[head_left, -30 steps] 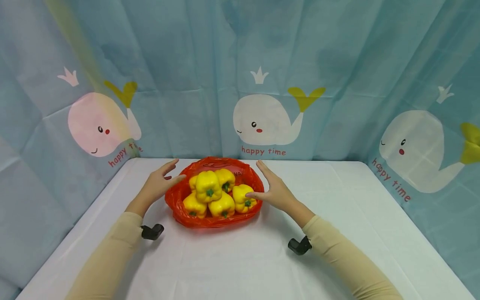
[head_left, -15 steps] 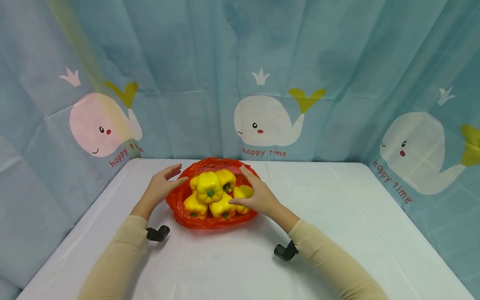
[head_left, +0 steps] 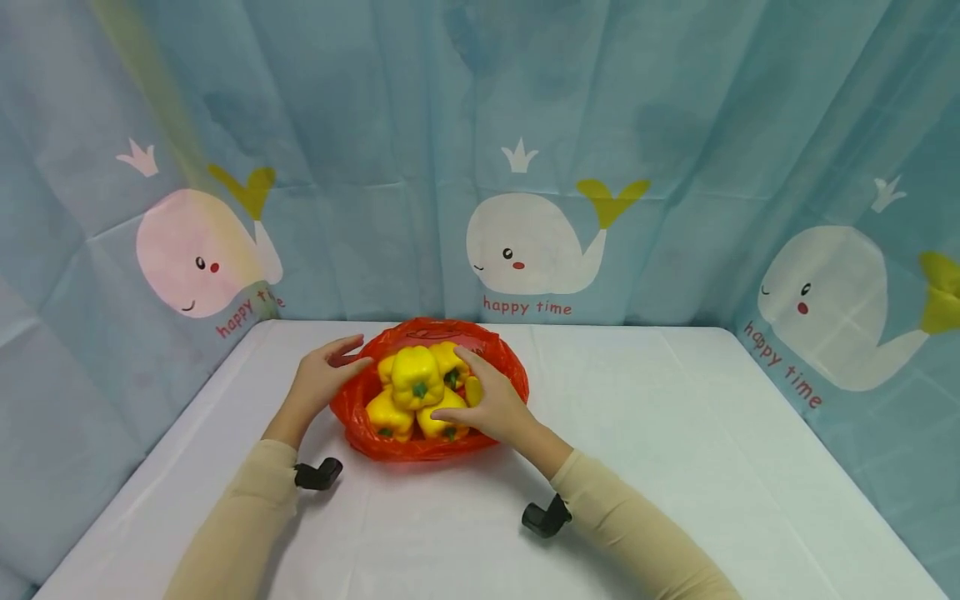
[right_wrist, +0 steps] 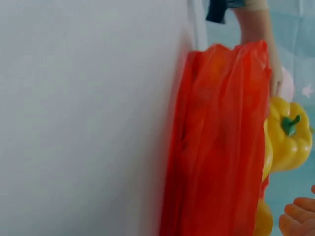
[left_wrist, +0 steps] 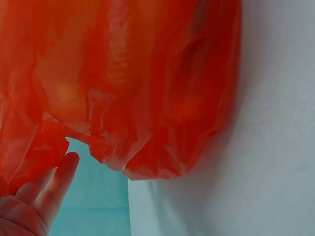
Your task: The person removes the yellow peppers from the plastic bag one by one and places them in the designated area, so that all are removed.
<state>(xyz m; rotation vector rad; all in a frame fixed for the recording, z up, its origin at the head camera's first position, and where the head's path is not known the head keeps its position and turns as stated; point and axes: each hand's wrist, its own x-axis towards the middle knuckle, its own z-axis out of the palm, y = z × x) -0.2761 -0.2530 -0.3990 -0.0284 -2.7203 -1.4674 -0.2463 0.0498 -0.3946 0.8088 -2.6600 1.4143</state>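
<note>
Yellow peppers (head_left: pixel 387 412) sit heaped in an open red plastic bag (head_left: pixel 423 451) on the table (head_left: pixel 720 467), a little left of centre in the head view. They look fairly light, firm and glossy, so probably smooth and slightly slippery; a hard squeeze might bruise the skin. The bag seems thin and limp, likely to give if pulled by its rim. A sound hold would be round a pepper's broad sides, thumb opposite fingers, rather than by the short stem.

The topmost pepper (head_left: pixel 412 371) points its green stem (head_left: pixel 420 390) towards the bottom of the frame; its axis runs roughly up and down there, though the body is blocky, barely longer than wide. The bag's mouth is longest from left to right.

The right hand (head_left: pixel 491 406), its grip spread with thumb apart, partly covers the peppers at the bag's right; contact cannot be told. The left hand (head_left: pixel 321 386), its grip likewise spread, is at the bag's left edge.
</note>
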